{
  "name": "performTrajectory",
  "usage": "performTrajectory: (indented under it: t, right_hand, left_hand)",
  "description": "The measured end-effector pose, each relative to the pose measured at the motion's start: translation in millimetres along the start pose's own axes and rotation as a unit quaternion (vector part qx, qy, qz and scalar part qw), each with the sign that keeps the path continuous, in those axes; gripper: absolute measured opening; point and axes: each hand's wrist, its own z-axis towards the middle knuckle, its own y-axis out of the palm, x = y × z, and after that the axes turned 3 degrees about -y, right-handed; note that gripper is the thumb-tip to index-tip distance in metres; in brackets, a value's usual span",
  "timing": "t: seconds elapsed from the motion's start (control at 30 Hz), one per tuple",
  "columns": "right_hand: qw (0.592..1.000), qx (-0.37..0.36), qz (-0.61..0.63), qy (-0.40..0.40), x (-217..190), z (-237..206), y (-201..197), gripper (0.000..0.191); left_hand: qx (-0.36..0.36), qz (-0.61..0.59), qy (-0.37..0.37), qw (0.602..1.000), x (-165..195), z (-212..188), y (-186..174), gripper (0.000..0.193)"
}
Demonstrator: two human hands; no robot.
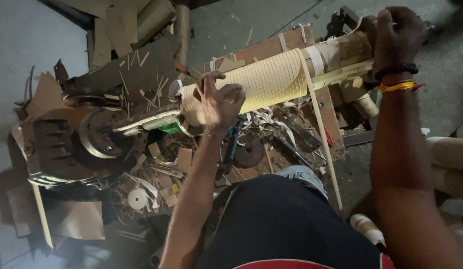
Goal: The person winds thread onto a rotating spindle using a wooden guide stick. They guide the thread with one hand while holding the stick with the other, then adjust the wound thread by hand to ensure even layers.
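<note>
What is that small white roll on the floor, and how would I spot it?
Start at the long tube wound with pale strip, which the left hand touches. Go down-left into the floor litter, below the dark metal wheel. The small white tape roll lies there, round and bright among brown card scraps.

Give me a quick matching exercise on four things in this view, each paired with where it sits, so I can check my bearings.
Things:
1. left hand
2. right hand
3. small white tape roll
4. loose paper strip

Places:
A. on the floor among the scraps, lower left
B. gripping the far right end of the tube
C. hanging down from the wound cylinder toward the floor
D. against the left end of the wound cylinder

Pairs: 1-D, 2-B, 3-A, 4-C
</note>
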Motion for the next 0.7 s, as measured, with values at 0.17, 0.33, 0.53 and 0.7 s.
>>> performTrajectory:
  t: [0.17, 0.33, 0.53, 0.7]
  right_hand:
    - [1.000, 0.006, 0.009, 0.015, 4, -1, 2, 0.020]
    - [1.000, 0.009, -0.018, -0.011, 7, -2, 3, 0.020]
    - [1.000, 0.009, -0.001, -0.005, 5, 1, 4, 0.020]
    - [0.999, 0.010, 0.021, 0.033, -2, 1, 5, 0.019]
  left_hand:
    - [-0.019, -0.008, -0.027, 0.999, -9, -4, 10, 0.015]
    - [-0.008, -0.016, 0.029, 0.999, -2, -2, 3, 0.014]
    - [-0.013, 0.010, 0.038, 0.999, 17, 4, -12, 0.015]
    - [-0.022, 0.004, -0.006, 1.000, 17, 6, -3, 0.010]
